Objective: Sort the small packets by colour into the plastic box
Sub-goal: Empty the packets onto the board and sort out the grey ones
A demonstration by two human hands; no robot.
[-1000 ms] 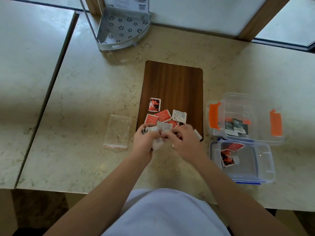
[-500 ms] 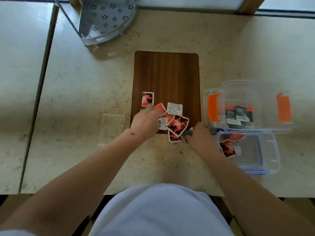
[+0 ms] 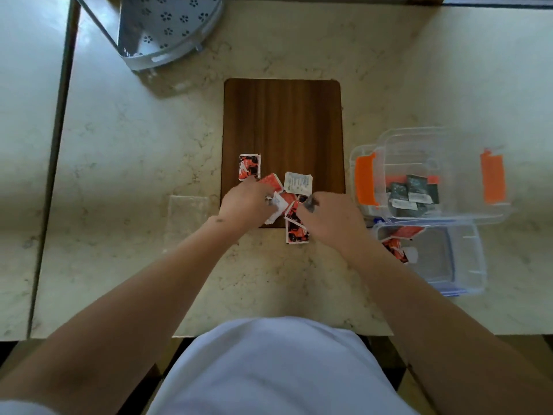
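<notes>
Several small packets lie in a pile [image 3: 288,197] at the near edge of a dark wooden board [image 3: 282,121]: red ones, a white-backed one [image 3: 297,182], a red-and-black one [image 3: 249,166] apart at the left, and another [image 3: 296,232] hanging over the board's edge. My left hand [image 3: 245,205] rests on the pile's left side, fingers pinching a white packet [image 3: 276,208]. My right hand [image 3: 332,220] is on the right side, fingertips closed on a dark grey packet [image 3: 311,202]. The clear plastic box [image 3: 490,211] with orange clips holds dark packets [image 3: 414,193]. A clear tray [image 3: 466,265] in front holds red packets [image 3: 398,244].
A clear zip bag [image 3: 187,217] lies flat on the marble counter, left of the board. A grey perforated corner shelf [image 3: 170,28] stands at the back left. A seam [image 3: 59,145] separates this counter from another slab on the left.
Both hands have shifted over the pile: the left drew back slightly onto a white packet, and the right moved up and left from the board's corner with a dark packet at its fingertips.
</notes>
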